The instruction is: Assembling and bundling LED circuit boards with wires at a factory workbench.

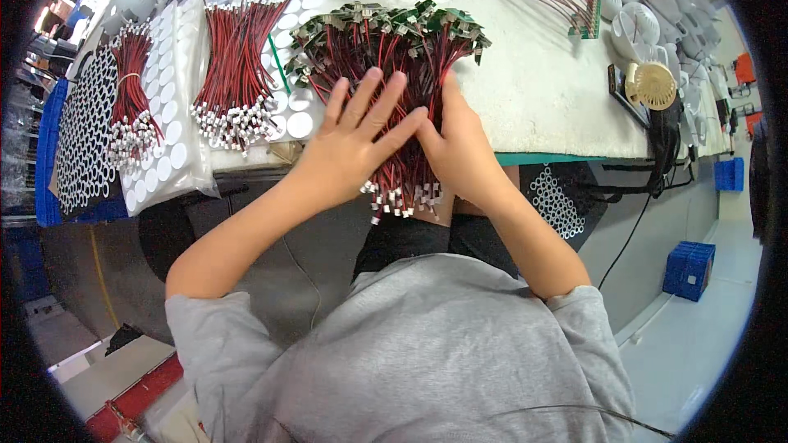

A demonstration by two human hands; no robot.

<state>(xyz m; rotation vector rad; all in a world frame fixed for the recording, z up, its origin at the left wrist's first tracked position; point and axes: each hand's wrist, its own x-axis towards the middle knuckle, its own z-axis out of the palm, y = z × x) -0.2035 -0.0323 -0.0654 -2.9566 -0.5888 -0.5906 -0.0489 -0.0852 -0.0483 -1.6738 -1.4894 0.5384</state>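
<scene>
A thick bundle of red and black wires point(394, 166) lies at the table's near edge in front of me. Small green circuit boards point(386, 20) fan out at its far end, and white plug connectors point(402, 201) hang over the edge at the near end. My left hand point(341, 152) rests on the bundle's left side, open with its fingers spread. Along the right side lies my right hand point(464, 148), fingers stretched out; some of them are hidden. The two thumbs come close together over the wires.
Two more wire bundles point(242, 57) point(131, 74) lie at the left on sheets of white round stickers point(168, 135). Several wired boards point(584, 20) sit at the back right. Beyond them are piled white plastic housings point(632, 29) and a small beige fan point(652, 84). A blue crate point(689, 269) stands on the floor.
</scene>
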